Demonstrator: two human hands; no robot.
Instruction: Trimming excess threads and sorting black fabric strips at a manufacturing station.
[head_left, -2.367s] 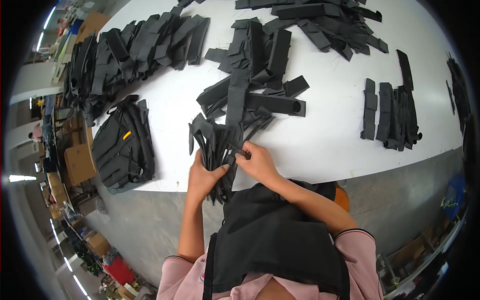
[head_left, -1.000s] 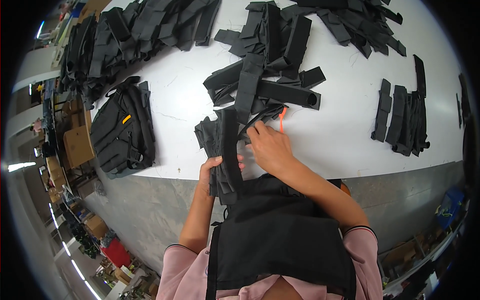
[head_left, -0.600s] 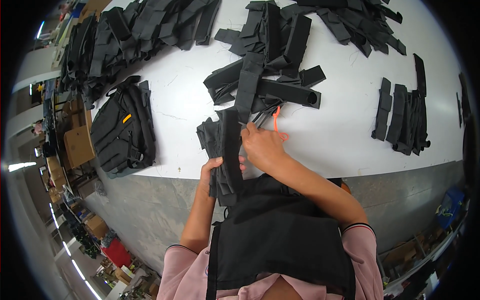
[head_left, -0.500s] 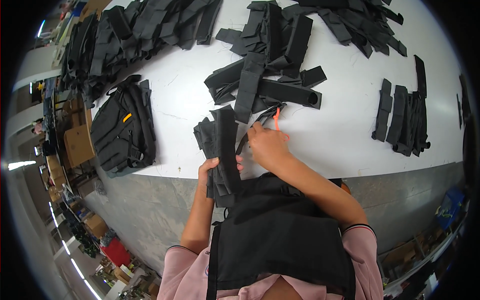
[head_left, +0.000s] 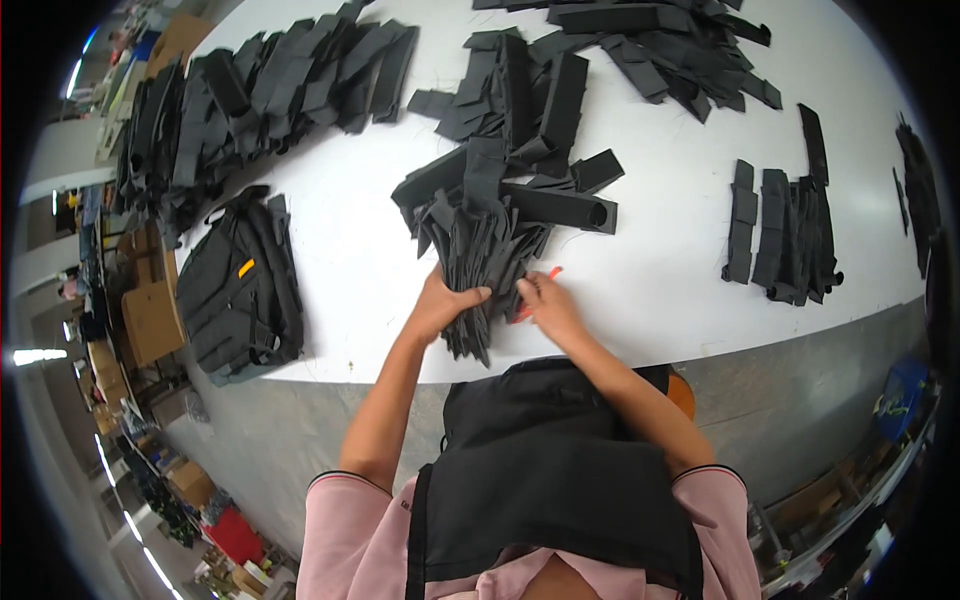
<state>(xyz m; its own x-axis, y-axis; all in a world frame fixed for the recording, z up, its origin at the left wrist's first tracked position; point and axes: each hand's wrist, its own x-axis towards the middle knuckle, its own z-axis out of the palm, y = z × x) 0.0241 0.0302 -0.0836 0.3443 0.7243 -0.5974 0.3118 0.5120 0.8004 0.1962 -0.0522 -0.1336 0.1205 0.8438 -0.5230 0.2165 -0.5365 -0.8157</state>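
Note:
My left hand [head_left: 440, 305] is closed around a thick bundle of black fabric strips [head_left: 468, 260], its thumb across the front. The strips stand on edge, their upper ends fanned out toward a heap of similar pieces. At the bundle's right side, my right hand [head_left: 550, 308] pinches the edge of a black strip [head_left: 512, 285]. A thin orange-red piece [head_left: 522, 314] shows beside its fingers; most of it is hidden, so I cannot make out its kind.
Beyond my hands lies a loose heap of black strips [head_left: 540, 205]. A black backpack [head_left: 245, 285] with an orange tab lies to the left. More strip piles are at the far left [head_left: 250, 95], far right [head_left: 690, 60] and right [head_left: 795, 235]. The white table's front edge [head_left: 345, 378] runs before me.
My left hand has moved forward and turned the bundle, so the strips' edges now face up and fan out. The right hand has come down and nearer to me, beside the bundle.

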